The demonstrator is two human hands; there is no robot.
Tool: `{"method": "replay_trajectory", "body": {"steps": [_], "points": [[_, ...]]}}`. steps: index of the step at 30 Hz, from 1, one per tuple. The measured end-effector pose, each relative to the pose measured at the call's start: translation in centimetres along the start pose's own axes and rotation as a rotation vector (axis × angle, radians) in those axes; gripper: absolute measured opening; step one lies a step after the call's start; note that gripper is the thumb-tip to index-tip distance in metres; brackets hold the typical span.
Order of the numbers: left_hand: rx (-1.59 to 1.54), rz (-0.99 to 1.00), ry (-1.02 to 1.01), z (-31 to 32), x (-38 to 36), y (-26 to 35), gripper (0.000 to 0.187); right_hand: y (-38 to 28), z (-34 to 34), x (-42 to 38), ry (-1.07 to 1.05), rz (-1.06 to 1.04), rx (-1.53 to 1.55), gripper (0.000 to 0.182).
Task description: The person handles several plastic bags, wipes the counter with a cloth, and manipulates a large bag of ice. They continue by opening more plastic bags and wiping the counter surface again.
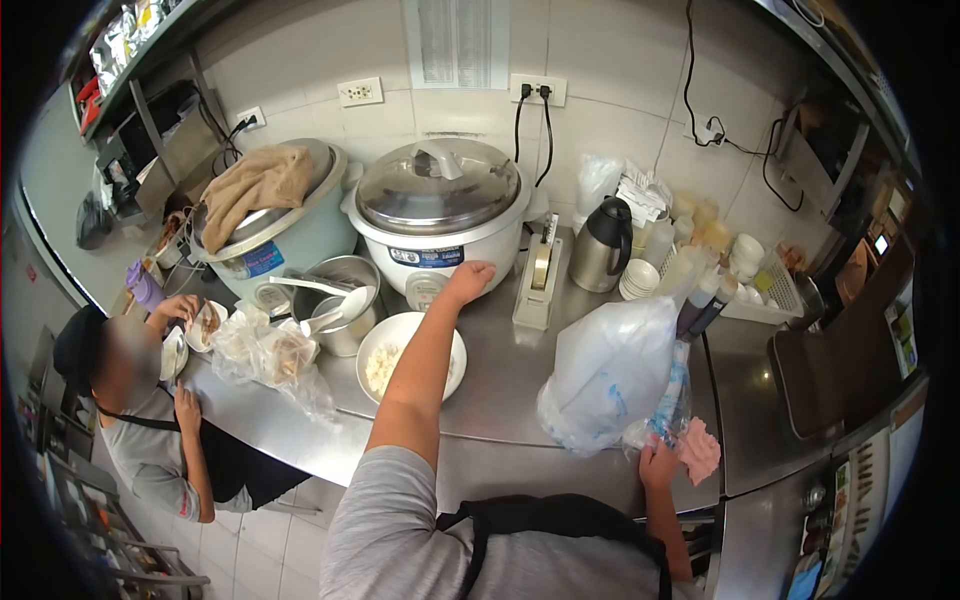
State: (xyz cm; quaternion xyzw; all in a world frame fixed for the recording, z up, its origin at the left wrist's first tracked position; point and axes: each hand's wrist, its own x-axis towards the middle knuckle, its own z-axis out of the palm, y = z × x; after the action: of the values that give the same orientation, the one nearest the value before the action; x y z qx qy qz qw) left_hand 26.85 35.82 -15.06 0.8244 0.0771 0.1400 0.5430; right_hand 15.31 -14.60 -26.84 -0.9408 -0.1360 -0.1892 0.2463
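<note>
The round white rice cooker with a clear domed lid [436, 235] sits at twelve o'clock in my view, on the stainless-steel counter [500, 408]. I have the left hand [472, 283] in front of its body, fingers curled in together; I can't tell whether it touches the cooker or pinches anything. The forearm crosses above the wide white bowl of pale, crumbly food [381, 366], between seven and eight o'clock, hiding part of it.

My right hand [657, 466] is between four and five o'clock, at the crinkled clear plastic with blue print [671, 392]; I can't tell if the fingers pinch it. The bulging, cloudy plastic bag [612, 365] lies at four o'clock, and the crumpled pink cloth [698, 450] is just beside this hand.

I see the steel pot with white utensils [343, 332] at nine, the pale green cooker [290, 250] under a brown cloth [258, 188] at ten, and the beige tape dispenser [538, 290] and steel thermos jug [597, 253] towards two. A co-worker [150, 430] stands at eight, hands near small dishes.
</note>
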Motion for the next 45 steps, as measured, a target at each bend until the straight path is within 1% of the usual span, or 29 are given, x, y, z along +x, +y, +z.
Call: {"method": "replay_trajectory", "body": {"steps": [1,2,4,7,9,11,12,13,14,16,18,19,20,22,25,26,29,31,32,33,34,36,37,39,40,41,42,43,45], "points": [[0.004,0.023,-0.004,0.1,-0.5,0.7,0.029,-0.6,-0.5,0.2,0.036,-0.041,0.002,0.022],[0.153,0.104,0.018,0.4,-1.2,1.3,0.032,-0.9,-0.7,0.3,0.005,0.025,0.078,0.021],[-0.026,0.066,-0.02,1.4,-3.6,4.7,0.031,-1.3,-1.2,0.5,-0.045,0.16,0.228,0.021],[-0.388,0.067,-0.119,2.6,-8.4,10.4,0.026,-0.5,-0.6,0.8,0.038,0.18,0.158,0.02],[-0.551,0.063,-0.221,2.2,-12.3,13.1,0.028,-0.9,-1.3,1.6,0.014,0.173,0.111,0.019],[-0.948,0.315,-0.604,3.3,-16.6,14.0,0.035,-2.6,-2.7,2.6,-0.004,0.152,0.134,0.017],[-1.058,0.357,-0.912,4.5,-18.6,14.9,0.044,-4.4,-4.3,3.2,-0.006,0.133,0.18,0.016],[-1.074,0.311,-1.181,6.6,-20.0,15.1,0.043,-5.7,-5.2,3.8,-0.009,0.114,0.227,0.015],[-0.95,0.119,-1.351,8.8,-21.6,16.1,0.042,-6.0,-5.2,4.2,0.004,0.077,0.253,0.014],[-0.378,0.396,-1.189,15.4,-23.6,15.9,0.042,-6.4,-5.4,4.6,0.026,0.003,0.303,0.012],[-0.095,0.531,-1.016,21.0,-23.9,13.1,0.047,-7.0,-6.1,4.6,0.008,-0.08,0.225,0.01],[-0.014,0.705,-0.737,23.8,-23.3,10.4,0.049,-7.2,-6.7,4.4,-0.002,-0.116,0.178,0.01],[0.059,0.864,-0.452,26.1,-22.9,8.2,0.051,-7.5,-7.2,4.3,0.02,-0.141,0.243,0.009],[0.106,0.421,-0.755,26.9,-21.6,8.6,0.044,-8.0,-8.2,3.6,0.07,-0.187,0.366,0.008],[0.05,0.381,-0.866,25.6,-21.5,12.2,0.031,-9.4,-9.2,1.9,0.018,-0.248,0.412,0.006],[-0.028,0.599,-0.831,27.7,-20.8,9.8,0.026,-10.2,-9.9,1.5,-0.024,-0.265,0.451,0.006],[0.141,0.737,-0.697,26.8,-21.5,11.1,0.031,-11.9,-11.6,-0.2,-0.203,-0.34,0.579,0.005],[0.145,0.743,-0.616,27.2,-22.5,9.6,0.036,-12.3,-11.9,-0.6,-0.356,-0.384,0.657,0.005],[0.073,0.705,-0.596,27.4,-23.6,8.2,0.039,-12.5,-12.2,-0.8,-0.495,-0.256,0.812,0.005],[-0.028,0.622,-0.605,27.0,-24.8,6.7,0.042,-12.6,-12.7,-0.9,-0.635,-0.118,0.956,0.005],[-0.128,0.505,-0.653,25.1,-25.9,7.2,0.045,-12.8,-13.0,-1.0,-0.774,0.034,1.088,0.005],[-0.381,-0.068,-0.977,20.2,-28.1,8.8,0.039,-14.0,-13.4,-0.5,-0.995,0.148,1.283,0.007],[-0.577,-0.165,-0.969,18.2,-29.0,9.4,0.039,-14.5,-13.3,-0.4,-1.105,0.213,1.375,0.01],[-0.976,-0.353,-0.93,14.9,-31.0,10.1,0.039,-14.8,-10.0,-0.8,-1.248,0.186,1.329,0.012],[-1.18,-0.443,-0.898,13.9,-31.8,10.2,0.04,-15.0,-8.3,-1.1,-1.319,0.175,1.303,0.014],[-1.386,-0.529,-0.858,13.4,-32.5,10.2,0.04,-15.8,-7.0,-1.6,-1.279,0.073,1.281,0.014],[-1.13,-0.629,-0.666,14.9,-33.0,7.5,0.035,-16.9,-5.9,-2.0,-1.236,-0.024,1.258,0.014],[-1.099,-0.63,-0.532,14.5,-33.2,7.7,0.034,-17.8,-5.0,-2.3,-1.19,-0.118,1.235,0.014],[-1.023,-0.631,-0.277,13.3,-32.7,8.0,0.032,-18.6,-3.4,-2.1,-1.399,-0.016,1.269,0.017]]}}
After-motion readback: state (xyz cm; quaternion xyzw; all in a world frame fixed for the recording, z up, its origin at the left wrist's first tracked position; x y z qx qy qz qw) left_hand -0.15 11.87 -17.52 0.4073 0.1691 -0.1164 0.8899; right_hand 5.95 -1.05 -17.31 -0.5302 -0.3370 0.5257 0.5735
